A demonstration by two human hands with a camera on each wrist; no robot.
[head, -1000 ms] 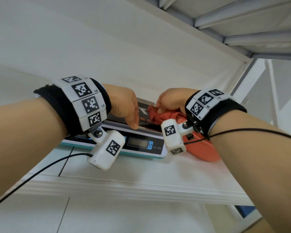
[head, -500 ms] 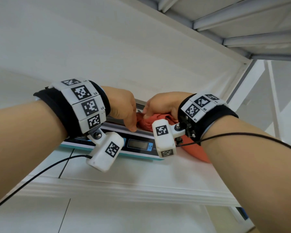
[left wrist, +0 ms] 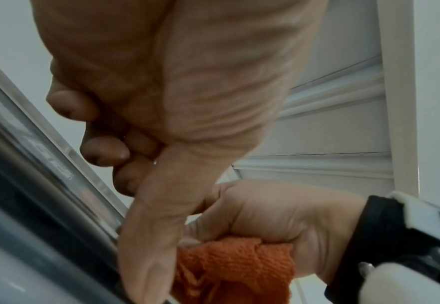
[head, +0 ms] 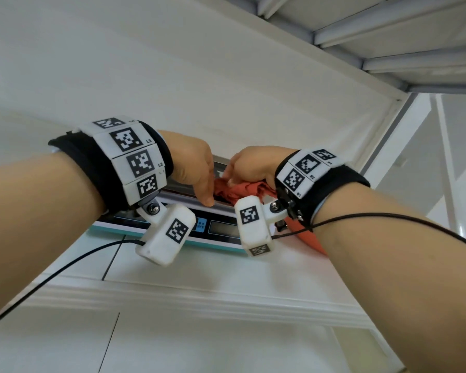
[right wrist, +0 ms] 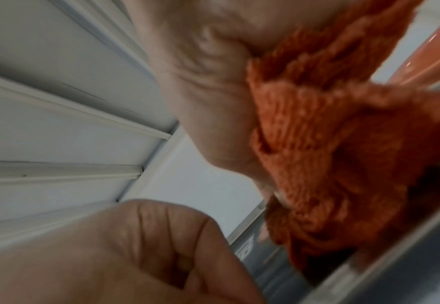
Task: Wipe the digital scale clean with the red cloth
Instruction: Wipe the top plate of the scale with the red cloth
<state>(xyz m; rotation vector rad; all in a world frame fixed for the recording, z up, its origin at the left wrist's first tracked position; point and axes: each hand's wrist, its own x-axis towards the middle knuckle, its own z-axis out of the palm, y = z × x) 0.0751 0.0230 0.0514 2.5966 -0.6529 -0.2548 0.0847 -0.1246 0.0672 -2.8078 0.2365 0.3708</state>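
The white counter (head: 226, 267) runs nearest, its front lip bare below both wrists. On it, under both hands, sits the digital scale (head: 223, 228), display panel facing the person.

The right hand (head: 249, 166) has its fingers curled round the bunched red cloth (head: 242, 189) and bears it down on the scale's steel platter; the right wrist view shows the wad pressed against the platter's raised rim. Just left of it, almost touching, the left hand (head: 193, 168) has its fingers curled in and its thumb (left wrist: 148, 236) stretched down over the platter's front edge. It seems to steady the scale, but how the fingers grip cannot be told.

To wipe well, I judge the cloth should stay flat and wadded under the palm, drawn in overlapping strokes along the platter, with only light pressure so the scale does not skid. The left hand blocks travel on that side, so it should shift once the cloth reaches it.

Beyond the right wrist an orange dish (head: 308, 239) lies beside the scale, close enough to be knocked by the cloth's trailing end. Past both hands the wall (head: 172, 76) stands close behind the platter, leaving little room that way.
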